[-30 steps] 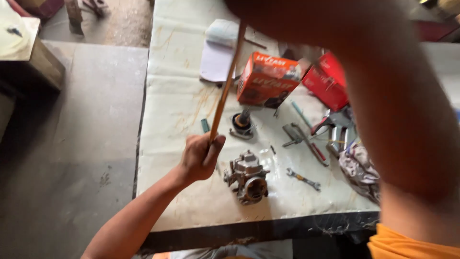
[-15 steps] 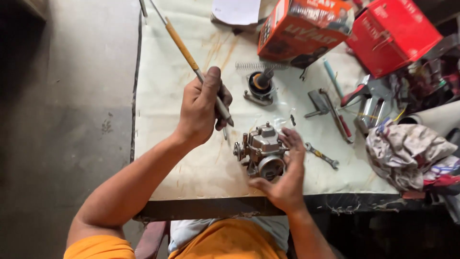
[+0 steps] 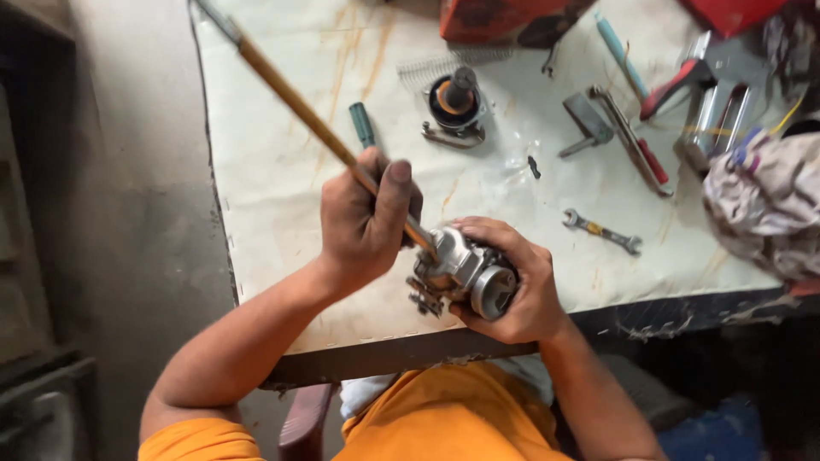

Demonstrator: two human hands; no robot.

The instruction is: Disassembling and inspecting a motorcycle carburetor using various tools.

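Now the left hand (image 3: 363,218) sits lower and nearer the table's front edge than it did half a second ago, its fingers closed around a long wooden-handled tool (image 3: 299,107) whose shaft runs up and away to the far left corner. The tool's metal end meets the top of a small silver carburetor-like engine part (image 3: 461,273). That part has left the spot on the table (image 3: 265,171) where it rested a moment ago; it is now held over the front edge, close to the person's body. The right hand (image 3: 521,286), which was only touching the part from the near side before, now wraps under and around it, fingers curled tight on its body. The view has also come closer, so the boxes at the far edge are cut off.

By count: one long tool and one engine part in the hands. On the tabletop lie one small green-handled piece (image 3: 362,124) just beyond the left hand, one round black and orange part with a grey stem (image 3: 455,101), one short coil spring (image 3: 451,64) behind it, one small open-ended spanner (image 3: 602,231) right of the hands, and one red-handled flat tool (image 3: 636,141). One crumpled rag (image 3: 764,201) lies at the right edge. One orange box (image 3: 508,19) shows at the top.
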